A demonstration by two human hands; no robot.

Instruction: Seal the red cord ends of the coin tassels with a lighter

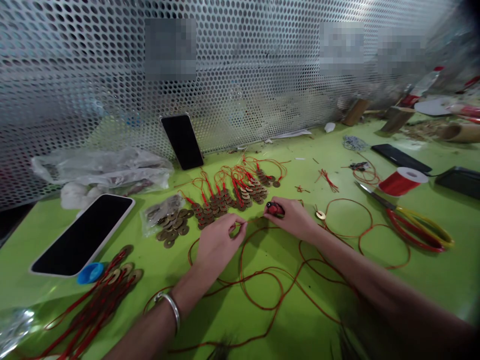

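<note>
Head view. Two bare hands work above the middle of a green table (326, 172). The left hand (221, 237), its wrist ringed by one silver bangle (171, 307), pinches one thin red cord (279, 295) between thumb and forefinger, pressed together. The right hand (294, 218) is closed around one small dark-red and black tool (275, 208), its end turned towards the left hand; the cord spans the gap, with loops lying towards the near edge. Beyond the hands, several coin tassels (225, 197) stand in an overlapping row, too crowded to count, beside one heap of loose coins (173, 227) and one clear bag (163, 210). Left side: two phones, one upright phone (182, 141) by the far edge and one flat phone (84, 235); one blue cap (90, 273); one bundle of coin strings (108, 295) near the near left corner; one crumpled plastic bag (112, 167). Right side: one single coin (320, 215), one pair of scissors (416, 227), one red spool (401, 181), one grey tangle (354, 143), two dark flat devices (401, 157), two wooden blocks (397, 119), one hollow tube (459, 132) and one bottle (423, 87) towards the far right corner. Surface and room: smooth, glossy green, strewn with scraps; one perforated metal screen (240, 55) rises along the far edge.
</note>
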